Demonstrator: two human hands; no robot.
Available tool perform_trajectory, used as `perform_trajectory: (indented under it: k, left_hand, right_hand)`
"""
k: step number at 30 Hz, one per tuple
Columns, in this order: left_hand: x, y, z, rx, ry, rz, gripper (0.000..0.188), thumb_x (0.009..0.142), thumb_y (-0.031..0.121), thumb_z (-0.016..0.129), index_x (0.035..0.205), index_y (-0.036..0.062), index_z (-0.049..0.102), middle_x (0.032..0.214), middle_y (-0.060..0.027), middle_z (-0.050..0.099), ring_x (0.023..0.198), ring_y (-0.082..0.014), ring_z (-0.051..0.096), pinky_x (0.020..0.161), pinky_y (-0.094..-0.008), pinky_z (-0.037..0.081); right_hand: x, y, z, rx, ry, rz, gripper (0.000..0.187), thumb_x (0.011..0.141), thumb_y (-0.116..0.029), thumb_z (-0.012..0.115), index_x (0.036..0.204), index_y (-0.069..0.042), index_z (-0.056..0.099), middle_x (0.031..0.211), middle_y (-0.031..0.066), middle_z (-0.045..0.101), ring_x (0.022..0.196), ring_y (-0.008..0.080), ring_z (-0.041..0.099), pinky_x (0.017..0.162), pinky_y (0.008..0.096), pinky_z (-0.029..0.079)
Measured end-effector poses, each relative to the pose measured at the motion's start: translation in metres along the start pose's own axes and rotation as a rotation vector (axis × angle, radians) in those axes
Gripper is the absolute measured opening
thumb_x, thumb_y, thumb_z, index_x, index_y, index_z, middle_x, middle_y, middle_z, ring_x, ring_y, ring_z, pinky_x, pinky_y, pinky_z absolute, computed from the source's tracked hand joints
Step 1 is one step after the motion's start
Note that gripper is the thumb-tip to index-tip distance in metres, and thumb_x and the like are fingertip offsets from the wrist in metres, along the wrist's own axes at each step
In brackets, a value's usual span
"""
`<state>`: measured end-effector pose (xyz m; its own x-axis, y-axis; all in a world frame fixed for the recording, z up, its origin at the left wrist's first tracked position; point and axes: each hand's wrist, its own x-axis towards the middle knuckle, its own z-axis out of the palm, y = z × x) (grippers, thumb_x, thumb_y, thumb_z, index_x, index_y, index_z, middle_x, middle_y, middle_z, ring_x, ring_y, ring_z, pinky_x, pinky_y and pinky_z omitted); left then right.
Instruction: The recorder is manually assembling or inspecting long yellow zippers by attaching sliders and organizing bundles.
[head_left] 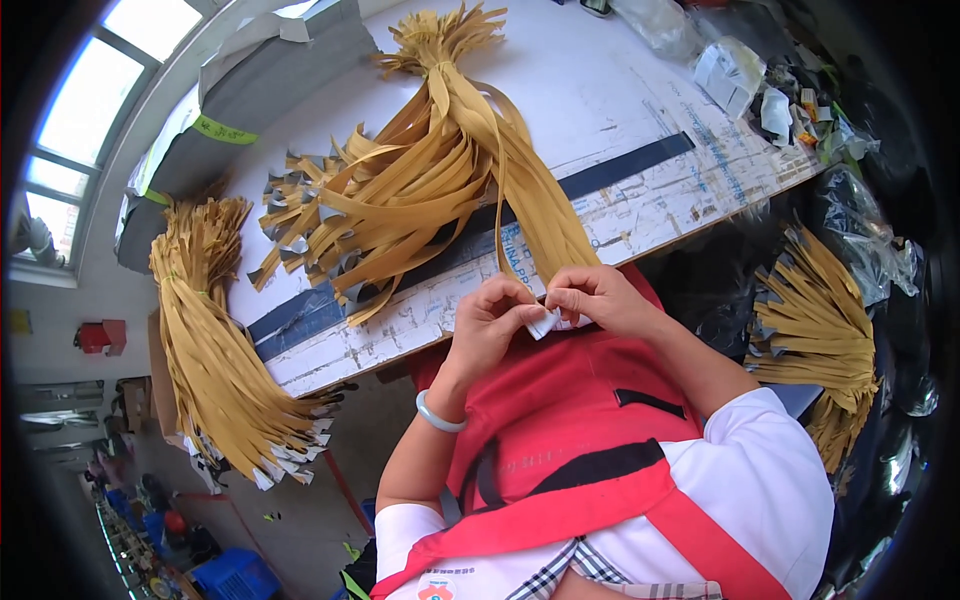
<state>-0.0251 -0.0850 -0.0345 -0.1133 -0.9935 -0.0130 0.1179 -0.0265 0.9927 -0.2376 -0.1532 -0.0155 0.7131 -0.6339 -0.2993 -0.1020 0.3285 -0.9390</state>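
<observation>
At the near edge of the table, my left hand [493, 318] is closed in a pinch on a small white tab [541, 326]. My right hand [602, 300], beside it, also has its fingers pinched together, close to the tab. Tan fabric straps [545, 215] run down from a tied bundle [450, 110] to my fingers. What exactly my right fingertips hold is hidden. The bundle's other straps [385, 215] fan out to the left, many with grey or white ends.
A second bundle of tan straps [225, 340] hangs over the table's left end. Another bundle [820, 350] lies at the right among dark plastic. A dark strip [630, 165] crosses the scuffed white tabletop [620, 90]. Plastic bags and scraps [735, 80] lie at the far right.
</observation>
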Motion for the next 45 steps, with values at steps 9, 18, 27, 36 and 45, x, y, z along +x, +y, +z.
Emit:
perform_trajectory:
  k: [9, 18, 27, 36, 45]
  left_hand:
    - [-0.004, -0.008, 0.011, -0.433, 0.206, 0.075, 0.015, 0.101, 0.012, 0.060, 0.103, -0.0019, 0.066, 0.099, -0.0011, 0.059, 0.082, -0.0087, 0.057, 0.073, -0.0210, 0.047]
    - [-0.011, -0.019, 0.007, -0.449, 0.312, 0.145, 0.012, 0.100, 0.014, 0.062, 0.107, 0.0042, 0.063, 0.093, 0.0037, 0.062, 0.081, -0.0036, 0.056, 0.070, -0.0190, 0.048]
    - [0.006, -0.027, 0.018, -0.524, 0.422, 0.082, 0.018, 0.102, 0.024, 0.059, 0.101, 0.0062, 0.061, 0.087, 0.0061, 0.056, 0.080, -0.0012, 0.051, 0.067, -0.0182, 0.044]
    - [-0.013, 0.006, -0.033, -0.248, 0.034, 0.142, 0.024, 0.083, 0.006, 0.072, 0.105, 0.0001, 0.066, 0.092, -0.0024, 0.065, 0.087, -0.0116, 0.062, 0.079, -0.0260, 0.051]
    - [-0.007, -0.008, -0.030, -0.393, 0.049, 0.101, 0.022, 0.081, 0.006, 0.078, 0.093, 0.0050, 0.059, 0.082, 0.0008, 0.059, 0.074, -0.0083, 0.059, 0.067, -0.0225, 0.051]
  right_hand:
    - [0.023, -0.007, 0.033, 0.183, -0.017, -0.336, 0.011, 0.091, -0.005, 0.071, 0.097, -0.003, 0.062, 0.097, 0.0049, 0.064, 0.074, 0.0081, 0.058, 0.065, 0.0221, 0.048]
    - [0.026, 0.012, 0.045, -0.167, -0.016, -0.441, 0.015, 0.084, -0.003, 0.075, 0.092, -0.004, 0.062, 0.100, 0.0064, 0.062, 0.079, 0.0092, 0.059, 0.065, 0.0213, 0.048]
    - [0.036, 0.012, 0.062, -0.597, 0.109, -0.739, 0.015, 0.081, 0.007, 0.071, 0.091, -0.001, 0.062, 0.099, 0.0092, 0.059, 0.090, 0.0210, 0.058, 0.080, 0.0295, 0.047]
    - [0.046, 0.004, 0.025, 0.008, -0.049, -0.308, 0.008, 0.091, 0.000, 0.069, 0.091, -0.005, 0.062, 0.095, 0.0002, 0.054, 0.087, 0.0090, 0.055, 0.077, 0.0218, 0.045]
    - [0.053, 0.027, 0.029, -0.148, 0.087, -0.478, 0.017, 0.093, -0.012, 0.071, 0.099, -0.005, 0.056, 0.105, 0.0004, 0.049, 0.094, 0.0092, 0.051, 0.085, 0.0225, 0.041]
